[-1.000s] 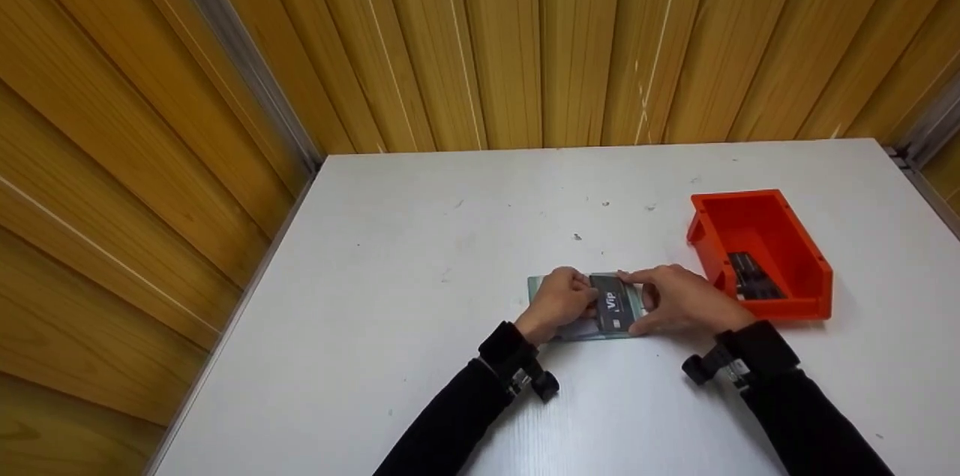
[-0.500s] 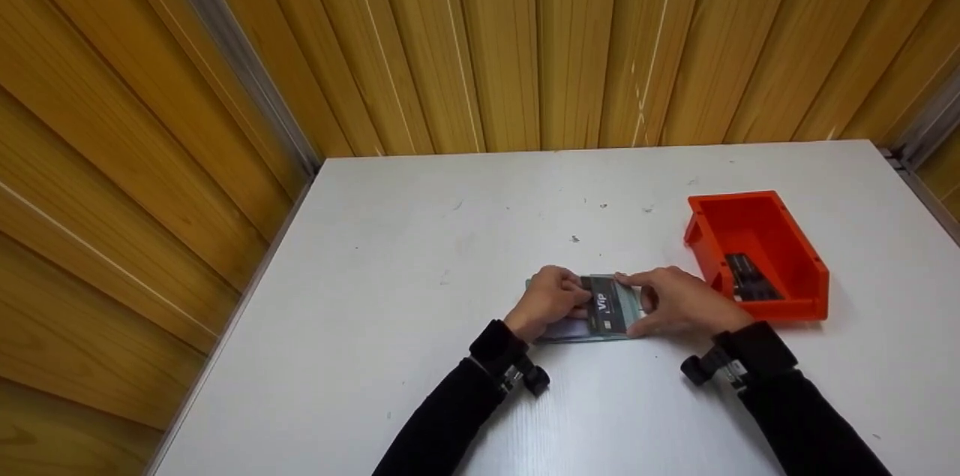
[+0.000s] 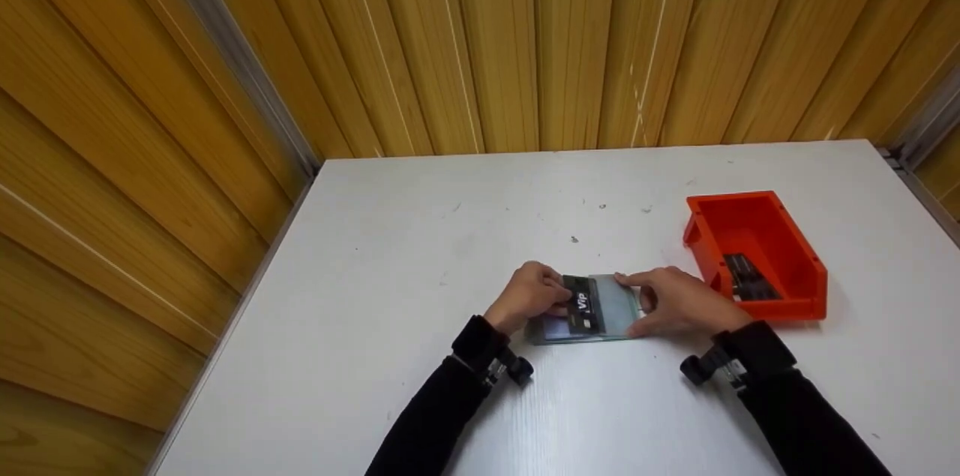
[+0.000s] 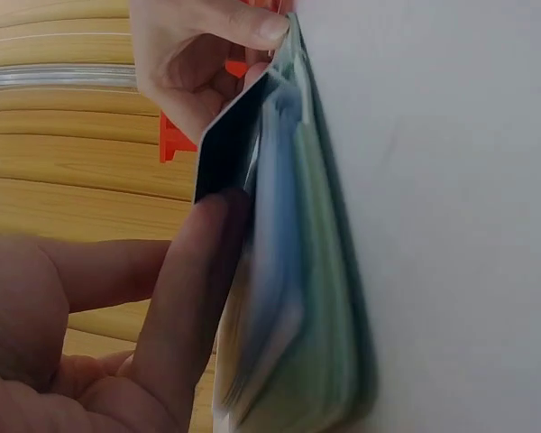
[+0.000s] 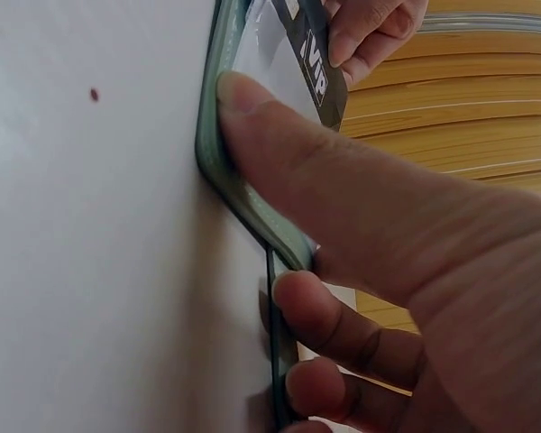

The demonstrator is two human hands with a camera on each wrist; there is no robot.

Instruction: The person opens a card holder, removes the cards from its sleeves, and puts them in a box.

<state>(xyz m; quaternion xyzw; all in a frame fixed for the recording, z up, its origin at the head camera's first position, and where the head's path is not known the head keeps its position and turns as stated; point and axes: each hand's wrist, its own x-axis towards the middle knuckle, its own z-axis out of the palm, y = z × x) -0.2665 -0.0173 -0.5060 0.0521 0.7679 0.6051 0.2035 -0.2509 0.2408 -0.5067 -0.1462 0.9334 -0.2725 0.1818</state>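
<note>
A pale green card holder (image 3: 619,307) with clear sleeves lies spread on the white table, and its layered sleeves (image 4: 284,244) fan out in the left wrist view. My left hand (image 3: 527,297) pinches a black card (image 3: 579,314) marked "Vip" between thumb and fingers, over the holder's left half. In the left wrist view the card (image 4: 224,149) stands tilted up from the sleeves. My right hand (image 3: 681,301) grips the holder's right end, its thumb (image 5: 270,126) on the green edge in the right wrist view. Whether the card's far end sits inside a sleeve, I cannot tell.
An orange-red bin (image 3: 806,236) stands just right of my right hand, with several black cards (image 3: 750,279) inside. Yellow wood-patterned panels (image 3: 495,40) rise behind the table (image 3: 420,236) and along its left side.
My left hand has slid left with the black card, baring more of the holder's clear right half. The right hand has stayed on the holder's right end.
</note>
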